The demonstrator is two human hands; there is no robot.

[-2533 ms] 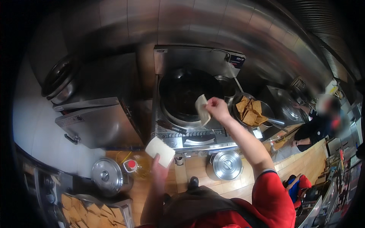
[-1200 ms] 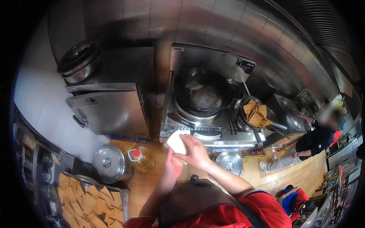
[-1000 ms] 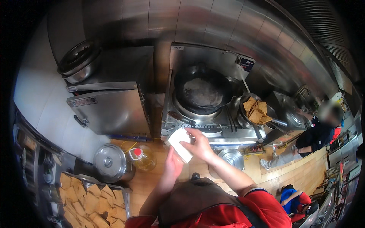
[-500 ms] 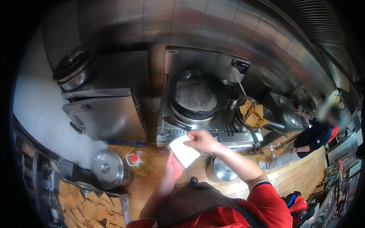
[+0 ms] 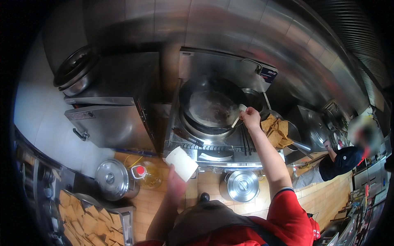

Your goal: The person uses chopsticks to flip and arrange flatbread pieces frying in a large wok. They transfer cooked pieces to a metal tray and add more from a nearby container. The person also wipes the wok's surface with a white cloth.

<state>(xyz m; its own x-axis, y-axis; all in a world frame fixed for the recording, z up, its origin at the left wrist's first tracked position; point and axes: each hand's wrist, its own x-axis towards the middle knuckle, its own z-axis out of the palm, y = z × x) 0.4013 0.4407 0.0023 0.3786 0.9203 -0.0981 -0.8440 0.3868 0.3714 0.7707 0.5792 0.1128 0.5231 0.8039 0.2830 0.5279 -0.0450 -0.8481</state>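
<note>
A: What colour is the wok (image 5: 211,107)?

B: Dark grey, nearly black, with a pale hazy sheen inside. The stove (image 5: 217,143) round it is silvery steel.

A: And the piece in the left hand (image 5: 175,185)?

B: The slab (image 5: 182,163) is plain white. The smaller piece (image 5: 238,114) in the right hand (image 5: 250,119) is a creamy off-white.

A: The bottle (image 5: 147,175) on the floor?

B: Clear yellow oil, red cap. The two pot lids (image 5: 243,185) are shiny silver, the floor (image 5: 205,184) orange-tan tile.

A: The sleeve (image 5: 293,213)?

B: Bright red. The fried pieces (image 5: 277,130) are golden brown.
</note>
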